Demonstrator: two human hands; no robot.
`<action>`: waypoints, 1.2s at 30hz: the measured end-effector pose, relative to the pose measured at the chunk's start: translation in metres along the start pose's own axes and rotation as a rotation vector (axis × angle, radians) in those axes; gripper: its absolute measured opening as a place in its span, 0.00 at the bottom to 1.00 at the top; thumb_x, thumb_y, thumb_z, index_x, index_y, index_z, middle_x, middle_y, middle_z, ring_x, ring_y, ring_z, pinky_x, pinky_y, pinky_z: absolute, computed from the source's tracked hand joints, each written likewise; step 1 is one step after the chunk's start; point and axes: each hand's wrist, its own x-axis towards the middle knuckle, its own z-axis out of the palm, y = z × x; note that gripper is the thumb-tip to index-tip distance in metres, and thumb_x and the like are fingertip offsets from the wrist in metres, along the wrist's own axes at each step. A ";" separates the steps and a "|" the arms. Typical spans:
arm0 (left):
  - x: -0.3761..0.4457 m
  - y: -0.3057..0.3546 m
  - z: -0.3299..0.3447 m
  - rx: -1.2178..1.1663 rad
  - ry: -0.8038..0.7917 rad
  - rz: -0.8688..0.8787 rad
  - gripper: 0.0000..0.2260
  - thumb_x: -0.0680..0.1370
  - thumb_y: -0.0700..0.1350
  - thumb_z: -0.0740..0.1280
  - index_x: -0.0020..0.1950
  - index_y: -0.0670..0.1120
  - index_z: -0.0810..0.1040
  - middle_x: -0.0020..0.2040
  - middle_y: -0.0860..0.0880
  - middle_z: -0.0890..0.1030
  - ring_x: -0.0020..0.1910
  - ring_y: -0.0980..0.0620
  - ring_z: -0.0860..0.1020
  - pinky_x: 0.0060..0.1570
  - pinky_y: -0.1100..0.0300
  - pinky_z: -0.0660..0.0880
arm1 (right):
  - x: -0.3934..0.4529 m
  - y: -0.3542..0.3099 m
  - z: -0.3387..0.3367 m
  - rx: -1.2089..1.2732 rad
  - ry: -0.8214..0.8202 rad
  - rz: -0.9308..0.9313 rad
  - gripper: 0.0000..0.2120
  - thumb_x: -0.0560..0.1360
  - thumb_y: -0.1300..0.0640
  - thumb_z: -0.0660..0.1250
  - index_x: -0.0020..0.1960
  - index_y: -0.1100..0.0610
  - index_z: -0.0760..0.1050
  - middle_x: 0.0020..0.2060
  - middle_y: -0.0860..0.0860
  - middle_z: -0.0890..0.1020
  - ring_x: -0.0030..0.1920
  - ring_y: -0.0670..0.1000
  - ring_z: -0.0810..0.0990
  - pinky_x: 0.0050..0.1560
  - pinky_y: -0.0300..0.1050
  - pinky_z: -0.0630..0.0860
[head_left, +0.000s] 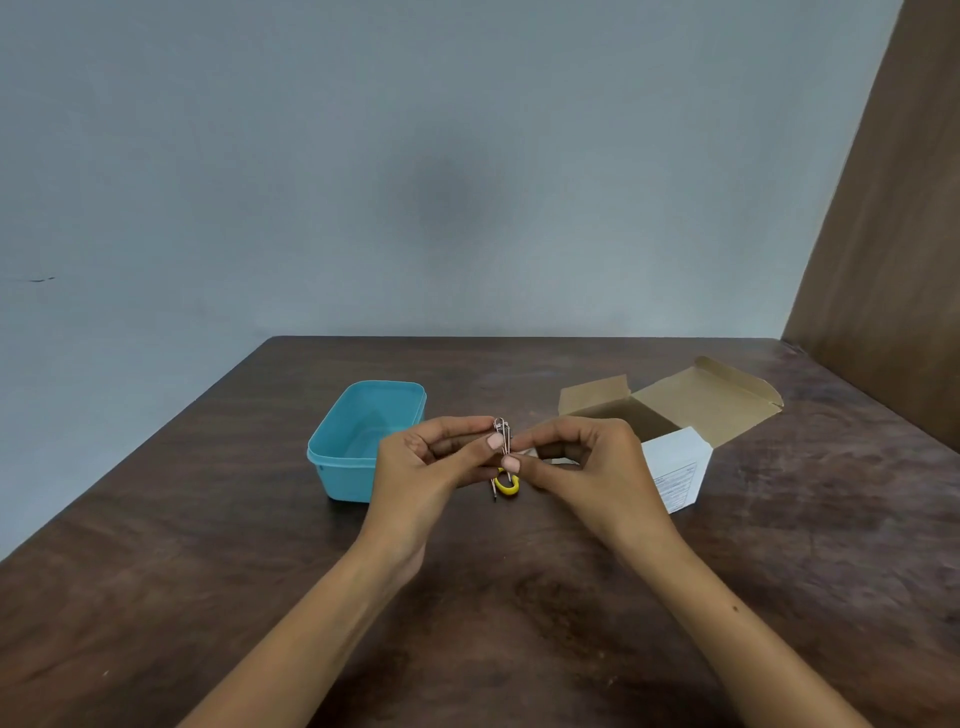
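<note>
My left hand (431, 462) and my right hand (582, 462) meet above the middle of the brown table (519, 597). Between their fingertips stands a thin metal safety pin (502, 434), upright, with its silver loop end on top. My left thumb and fingers pinch the pin's upper part. My right thumb and forefinger pinch it lower down. A yellow part (507, 484) shows just below the fingers at the pin's lower end, next to a thin metal point. Whether the yellow part is joined to the pin is unclear.
An open blue plastic container (332, 457) sits on the table left of my hands. An open white cardboard box (675, 467) with brown flaps lies to the right. A brown wooden panel (893, 260) rises at the right edge. A grey wall stands behind.
</note>
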 end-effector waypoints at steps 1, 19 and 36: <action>0.000 -0.001 -0.001 -0.017 -0.020 -0.023 0.11 0.67 0.37 0.73 0.49 0.38 0.83 0.43 0.42 0.86 0.41 0.50 0.85 0.39 0.64 0.80 | 0.000 0.000 0.000 0.004 0.004 -0.003 0.06 0.66 0.61 0.77 0.41 0.54 0.84 0.38 0.48 0.86 0.43 0.45 0.84 0.46 0.40 0.78; 0.000 -0.004 0.001 0.067 -0.174 -0.146 0.08 0.74 0.37 0.68 0.50 0.39 0.84 0.45 0.39 0.84 0.42 0.50 0.82 0.45 0.60 0.80 | -0.003 -0.009 -0.003 -0.246 0.143 -0.395 0.07 0.70 0.65 0.73 0.45 0.56 0.84 0.41 0.45 0.85 0.44 0.40 0.82 0.44 0.30 0.76; 0.003 -0.002 -0.004 0.030 -0.229 -0.192 0.10 0.73 0.39 0.68 0.52 0.37 0.83 0.45 0.39 0.84 0.39 0.52 0.81 0.40 0.64 0.79 | 0.000 -0.006 -0.006 -0.005 0.118 -0.167 0.06 0.67 0.66 0.75 0.41 0.56 0.84 0.38 0.48 0.86 0.40 0.42 0.84 0.45 0.38 0.80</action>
